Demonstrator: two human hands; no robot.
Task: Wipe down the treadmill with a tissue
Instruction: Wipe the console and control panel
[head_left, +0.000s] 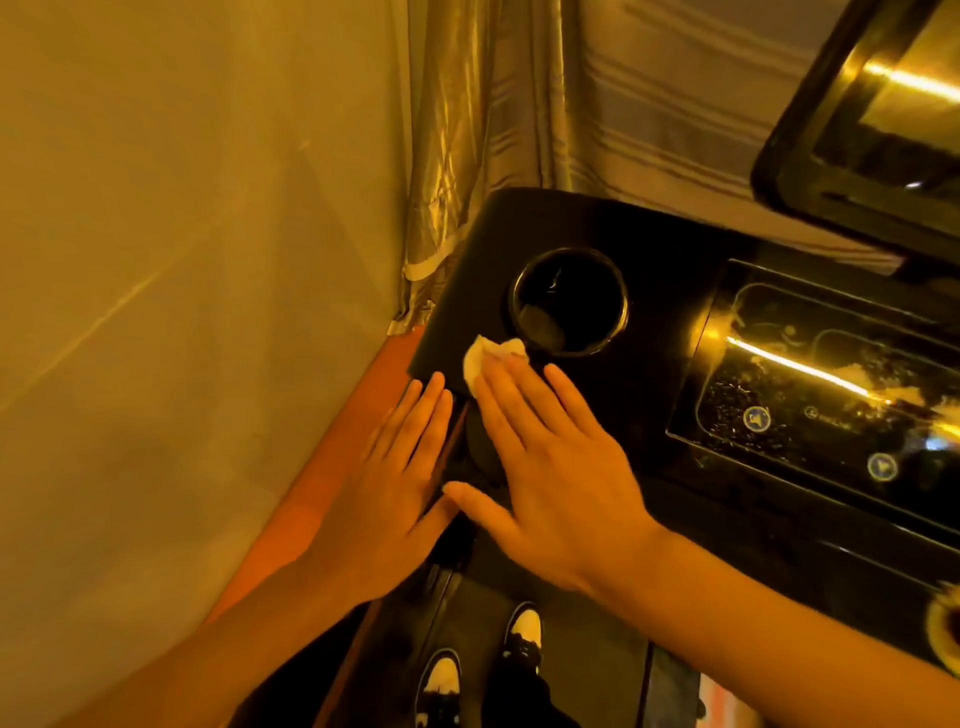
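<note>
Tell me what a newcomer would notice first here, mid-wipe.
The white tissue stands out against the black treadmill console, pressed under the straight fingers of the right hand, just below the round cup holder. The left hand is spread flat by the console's left corner, and glare streaks the speckled control panel at right.

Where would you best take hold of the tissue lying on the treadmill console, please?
Probably the crumpled far-left edge of the tissue, pinched from above, coming from the left. That part bulges free beyond the fingertips of the right hand, which presses the rest flat, and the cup holder crowds the other side.
</note>
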